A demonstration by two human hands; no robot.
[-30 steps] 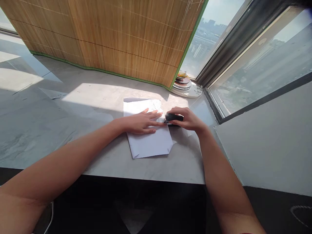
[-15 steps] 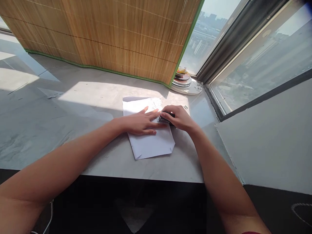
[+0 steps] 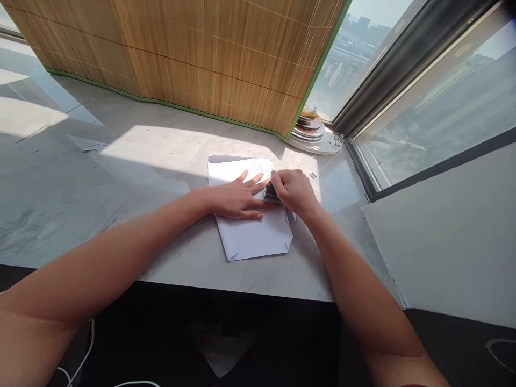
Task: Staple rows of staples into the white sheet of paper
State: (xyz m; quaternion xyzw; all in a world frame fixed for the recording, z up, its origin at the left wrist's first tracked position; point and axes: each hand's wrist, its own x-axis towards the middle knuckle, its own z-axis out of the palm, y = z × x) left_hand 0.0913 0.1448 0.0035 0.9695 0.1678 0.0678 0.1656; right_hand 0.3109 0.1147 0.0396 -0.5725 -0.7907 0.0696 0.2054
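A white sheet of folded paper [image 3: 253, 236] lies on the grey stone sill [image 3: 121, 215]. My left hand [image 3: 237, 196] rests flat on the paper, fingers stretched out toward the right. My right hand [image 3: 294, 191] is closed over a small black stapler [image 3: 270, 190] at the paper's right edge, just beyond my left fingertips. Most of the stapler is hidden under my fingers.
A bamboo blind [image 3: 181, 54] with green edging hangs behind the sill. Stacked plates [image 3: 312, 131] stand in the corner by the window [image 3: 423, 97]. A few loose staples [image 3: 313, 175] lie right of the paper. A white cable [image 3: 84, 360] hangs below the sill's front edge.
My right hand has slid left with the stapler onto the paper's edge and now covers it more. My left hand stays flat on the paper. The camera shifted slightly.
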